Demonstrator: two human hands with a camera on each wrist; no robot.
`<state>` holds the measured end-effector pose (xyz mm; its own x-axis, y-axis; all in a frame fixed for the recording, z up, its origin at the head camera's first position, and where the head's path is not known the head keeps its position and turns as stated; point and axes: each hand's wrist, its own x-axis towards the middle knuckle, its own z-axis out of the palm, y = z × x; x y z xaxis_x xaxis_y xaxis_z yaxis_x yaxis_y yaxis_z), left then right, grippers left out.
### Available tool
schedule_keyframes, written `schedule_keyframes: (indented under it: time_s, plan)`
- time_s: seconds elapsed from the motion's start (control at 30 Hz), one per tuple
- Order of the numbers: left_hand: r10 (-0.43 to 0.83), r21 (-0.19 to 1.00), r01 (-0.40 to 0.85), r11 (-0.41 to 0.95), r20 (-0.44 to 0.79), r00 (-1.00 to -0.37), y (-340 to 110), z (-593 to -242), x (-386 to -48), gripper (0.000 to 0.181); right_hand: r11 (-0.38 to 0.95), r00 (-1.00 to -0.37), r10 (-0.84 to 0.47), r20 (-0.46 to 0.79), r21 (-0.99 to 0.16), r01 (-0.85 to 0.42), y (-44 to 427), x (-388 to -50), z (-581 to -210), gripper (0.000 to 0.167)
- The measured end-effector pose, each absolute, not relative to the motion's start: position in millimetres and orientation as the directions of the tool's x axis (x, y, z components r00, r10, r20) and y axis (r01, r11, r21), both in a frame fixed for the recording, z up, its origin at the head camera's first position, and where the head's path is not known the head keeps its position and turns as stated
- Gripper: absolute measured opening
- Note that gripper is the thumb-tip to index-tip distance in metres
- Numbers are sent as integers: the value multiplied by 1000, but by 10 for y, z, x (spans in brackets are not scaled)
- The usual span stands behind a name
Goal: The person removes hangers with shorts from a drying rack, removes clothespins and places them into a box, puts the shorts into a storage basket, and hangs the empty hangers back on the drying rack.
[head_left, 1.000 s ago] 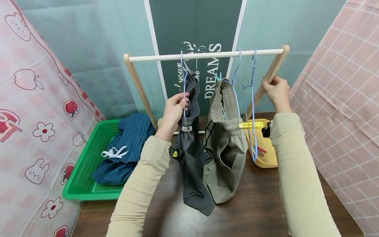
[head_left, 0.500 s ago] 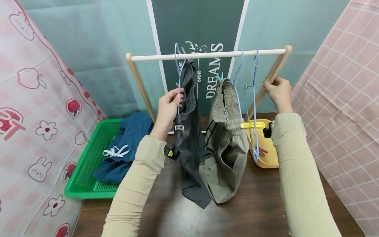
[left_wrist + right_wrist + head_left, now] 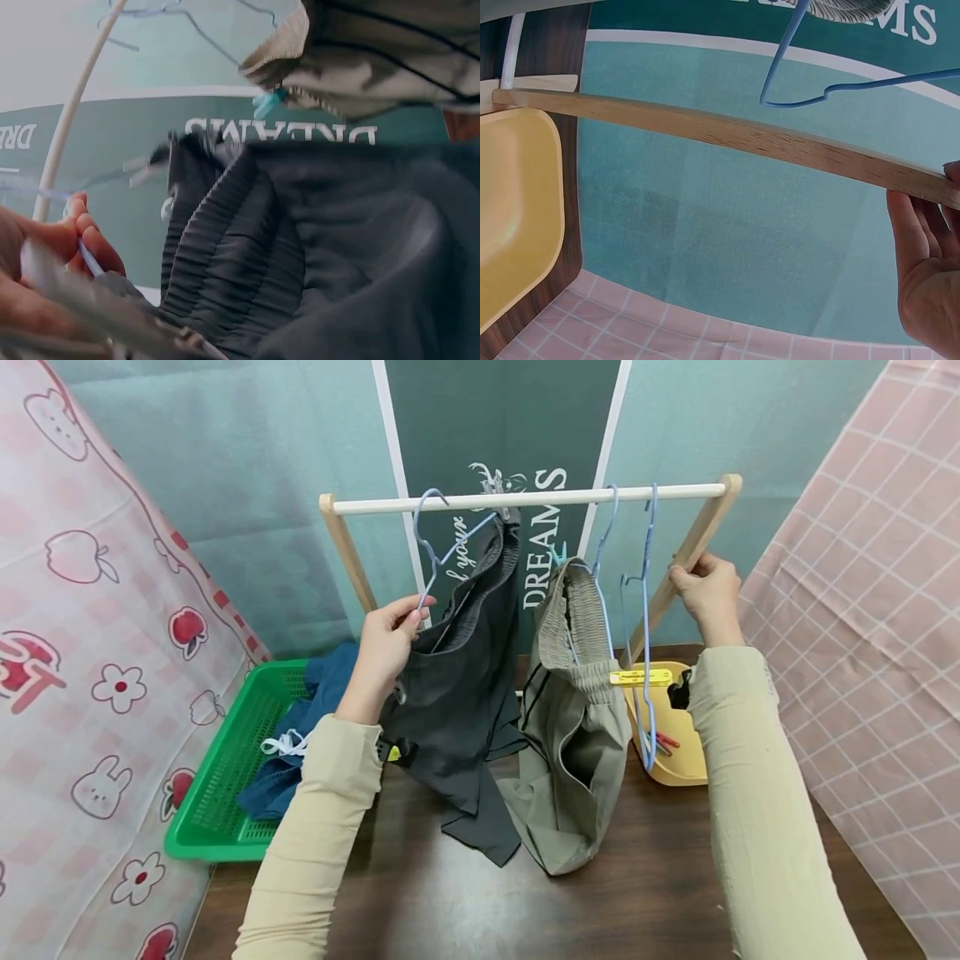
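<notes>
My left hand (image 3: pixel 386 643) pinches the side of a light-blue clothes hanger (image 3: pixel 465 537), whose hook stands at the white rail. Whether the hook's tip has passed over the rail is hard to tell. Dark grey pants (image 3: pixel 468 693) hang from this hanger, a grey clip (image 3: pixel 495 497) at their far end; in the left wrist view their gathered waistband (image 3: pixel 217 247) gapes. My right hand (image 3: pixel 708 593) grips the wooden post (image 3: pixel 678 560) of the rack, thumb on one side and fingers on the other in the right wrist view (image 3: pixel 930 255).
Khaki pants (image 3: pixel 573 735) hang on the rail (image 3: pixel 540 500) with a yellow clip (image 3: pixel 640 677); bare blue hangers (image 3: pixel 647 635) hang right of them. A green basket (image 3: pixel 217 777) with blue shorts (image 3: pixel 322 693) stands left, a yellow tray (image 3: pixel 682 752) with clips right.
My left hand has moved left with the hanger, swinging it from edge-on to face me more, so the dark grey pants spread wider. The right hand stays on the post.
</notes>
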<state>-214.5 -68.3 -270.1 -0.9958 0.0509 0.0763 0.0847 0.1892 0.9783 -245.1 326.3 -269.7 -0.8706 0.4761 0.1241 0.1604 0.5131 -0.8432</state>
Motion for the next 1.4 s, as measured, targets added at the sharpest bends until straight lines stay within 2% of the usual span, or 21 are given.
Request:
schedule_keyframes:
  time_s: [0.23, 0.33, 0.5, 0.67, 0.8, 1.2, 1.4]
  plan:
    - [84, 957, 86, 275, 65, -994, -1042, -2764, -2109, 31, 506, -875, 472, 112, -846, 164, 3267, -2461, -2701, 44]
    - [90, 958, 96, 270, 74, -993, -1205, -2788, -2063, 31, 498, -875, 472, 107, -852, 164, 3271, -2464, -2701, 44]
    - [77, 984, 140, 112, 132, -988, -1471, -2851, -1963, 23, 482, -878, 466, 108, -863, 150, 3281, -2466, -2704, 44]
    - [46, 972, 205, -115, 212, -976, -1725, -2926, -1868, 32, 481, -880, 463, 108, -865, 146, 3287, -2475, -2705, 44]
    - [26, 945, 236, -229, 248, -968, -1885, -2986, -1815, 27, 474, -877, 469, 106, -868, 149, 3289, -2485, -2706, 44]
    - [-3, 906, 257, -336, 272, -962, -2186, -3113, -1659, 24, 486, -874, 478, 89, -855, 179, 3272, -2473, -2703, 45]
    - [-9, 849, 279, -449, 308, -951, -2335, -3184, -1592, 25, 477, -874, 479, 88, -861, 175, 3273, -2483, -2706, 45]
